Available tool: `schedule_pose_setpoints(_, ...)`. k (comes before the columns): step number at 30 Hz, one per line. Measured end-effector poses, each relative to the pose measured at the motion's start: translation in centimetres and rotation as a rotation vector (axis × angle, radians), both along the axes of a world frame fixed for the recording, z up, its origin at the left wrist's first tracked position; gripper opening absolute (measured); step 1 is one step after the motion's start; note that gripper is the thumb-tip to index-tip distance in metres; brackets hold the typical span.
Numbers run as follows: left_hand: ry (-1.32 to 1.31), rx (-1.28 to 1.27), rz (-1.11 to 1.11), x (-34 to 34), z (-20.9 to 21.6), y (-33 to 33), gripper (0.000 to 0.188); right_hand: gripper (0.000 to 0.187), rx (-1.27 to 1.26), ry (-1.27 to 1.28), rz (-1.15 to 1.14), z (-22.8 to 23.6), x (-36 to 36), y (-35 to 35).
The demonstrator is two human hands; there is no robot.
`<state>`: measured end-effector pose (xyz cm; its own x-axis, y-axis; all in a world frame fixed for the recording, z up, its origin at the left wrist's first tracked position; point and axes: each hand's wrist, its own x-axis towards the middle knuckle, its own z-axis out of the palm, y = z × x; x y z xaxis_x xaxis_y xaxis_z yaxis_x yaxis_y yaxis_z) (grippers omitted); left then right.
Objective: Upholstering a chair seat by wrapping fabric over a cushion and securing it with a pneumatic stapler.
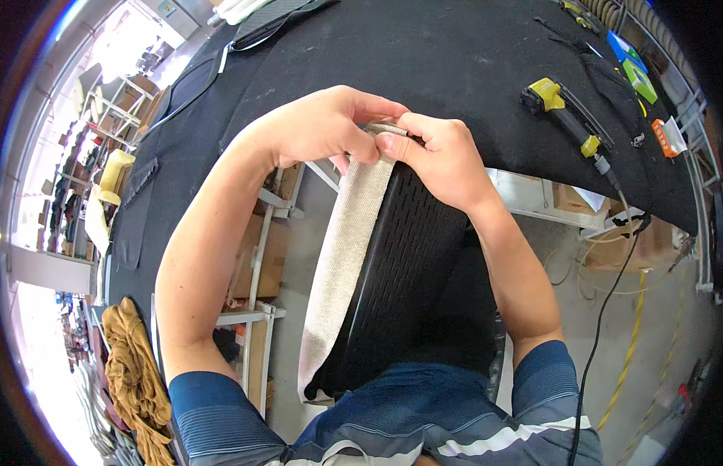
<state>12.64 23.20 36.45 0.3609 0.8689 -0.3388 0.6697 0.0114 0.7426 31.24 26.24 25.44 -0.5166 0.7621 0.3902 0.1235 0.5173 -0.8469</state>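
My left hand and my right hand meet at the upper end of a beige woven fabric strip. The fingers and thumbs of both pinch the strip's folded end, and the two thumbs lie close together. The strip runs down along the left side of a black panel with rows of small slots, which leans toward my body. At the strip's lower end its edge curls loosely near my shirt. Some of the fingertips are hidden behind the fabric.
A black-covered table spreads ahead. On it at the right lies a yellow and black staple gun with a hose, near an orange box and a green box. Brown cloth hangs at the left; a black cable trails down right.
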Motion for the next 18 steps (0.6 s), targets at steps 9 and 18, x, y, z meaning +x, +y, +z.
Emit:
schedule_pose_setpoints(9, -0.026, -0.049, 0.066, 0.7, -0.5, 1.0, 0.069, 0.026, -0.264, 0.261, 0.216, -0.9, 1.5, 2.4)
schedule_pose_setpoints(18, -0.052, -0.064, 0.046, 0.4, -0.9, 1.8, 0.066, 0.031, 0.427, -0.285, -0.718, -3.0, 13.1, 9.3)
